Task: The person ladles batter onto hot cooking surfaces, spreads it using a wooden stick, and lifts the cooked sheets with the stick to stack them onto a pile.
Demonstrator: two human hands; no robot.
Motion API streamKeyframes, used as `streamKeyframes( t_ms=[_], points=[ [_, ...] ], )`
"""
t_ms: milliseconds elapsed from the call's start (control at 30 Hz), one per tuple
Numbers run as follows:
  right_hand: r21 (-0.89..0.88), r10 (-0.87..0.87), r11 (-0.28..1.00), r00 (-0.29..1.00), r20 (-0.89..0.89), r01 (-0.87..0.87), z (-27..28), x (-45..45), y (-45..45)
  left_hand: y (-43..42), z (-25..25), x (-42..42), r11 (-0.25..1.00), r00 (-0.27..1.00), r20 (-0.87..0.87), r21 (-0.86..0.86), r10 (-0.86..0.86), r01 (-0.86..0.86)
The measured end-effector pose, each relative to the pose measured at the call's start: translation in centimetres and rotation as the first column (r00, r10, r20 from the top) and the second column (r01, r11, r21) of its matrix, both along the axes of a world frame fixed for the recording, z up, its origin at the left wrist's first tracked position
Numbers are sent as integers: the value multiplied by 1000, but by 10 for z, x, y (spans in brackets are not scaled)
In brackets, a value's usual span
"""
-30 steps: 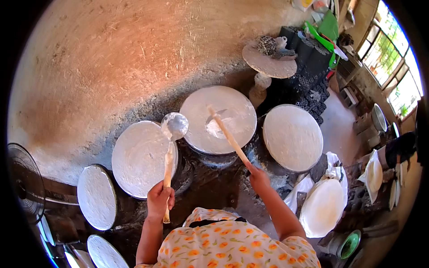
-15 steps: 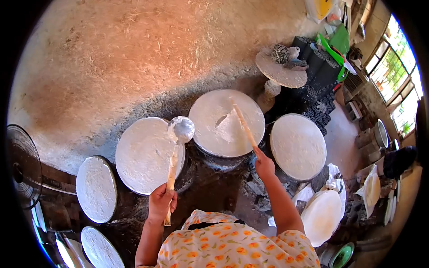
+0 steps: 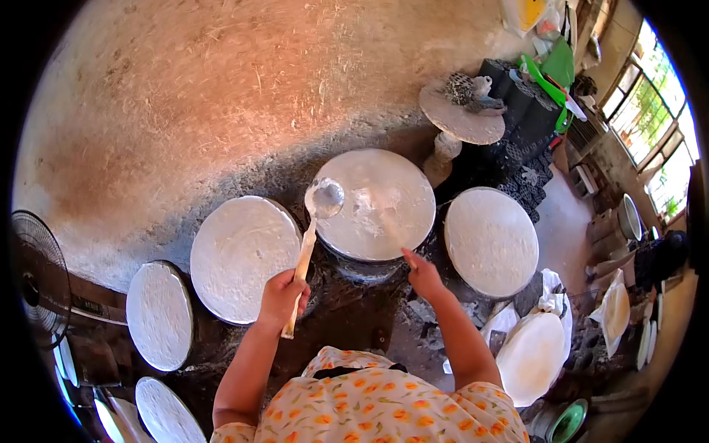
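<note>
My left hand [image 3: 283, 297] is closed around the wooden handle of a metal ladle [image 3: 303, 262], whose round bowl hangs over the left edge of the middle pan [image 3: 410, 173]. A wooden stick [image 3: 389, 224], smeared by motion, is gripped in my right hand [image 3: 423, 275] and reaches over that same pan. The pan has a pale surface with a whiter patch near its centre. One round white-topped pan [image 3: 240, 258] lies to its left, and another [image 3: 492, 242] to its right.
A fan [image 3: 37, 277] stands at the far left near more white rounds. Behind, a round slab [image 3: 461, 118] on a post stands beside black perforated cylinders [image 3: 517, 103]. At right are a pale round on cloth [image 3: 530, 358] and a dark-clothed person [image 3: 661, 258].
The ladle in my left hand has moved right, from over the left pan to the middle pan's edge. My right hand has shifted with the stick. The dark opening in the middle pan no longer shows.
</note>
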State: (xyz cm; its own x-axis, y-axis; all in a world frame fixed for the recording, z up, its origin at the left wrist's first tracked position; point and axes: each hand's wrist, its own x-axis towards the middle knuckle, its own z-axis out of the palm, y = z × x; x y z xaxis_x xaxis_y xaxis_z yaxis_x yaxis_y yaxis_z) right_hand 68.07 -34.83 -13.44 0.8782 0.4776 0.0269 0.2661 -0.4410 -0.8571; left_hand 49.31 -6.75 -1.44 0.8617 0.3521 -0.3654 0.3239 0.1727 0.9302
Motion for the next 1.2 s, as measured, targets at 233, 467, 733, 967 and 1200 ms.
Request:
streamKeyframes(
  t_ms=[233, 467, 733, 967, 1200],
  points=[
    [-199, 17, 979, 993, -116, -40, 19, -44, -43, -5, -18, 53, 995, 997, -73, 99, 11, -4],
    [166, -71, 982, 992, -104, 88, -50, -72, -15, -36, -22, 67, 977, 986, -166, 214, 19, 17],
    [113, 15, 990, 742, -670, 82, 34, -106, 18, -25, 6, 21, 893, 991, -64, -430, 117, -133],
    [-50, 36, 999, 937, 348, -20, 57, -82, 5, -19, 38, -9, 774, 977, -33, -605, 211, -187],
    [-180, -130, 976, 991, -43, 120, 3, -91, 0, -10, 71, -33, 719, 974, 186, -694, 126, 40]
  ],
)
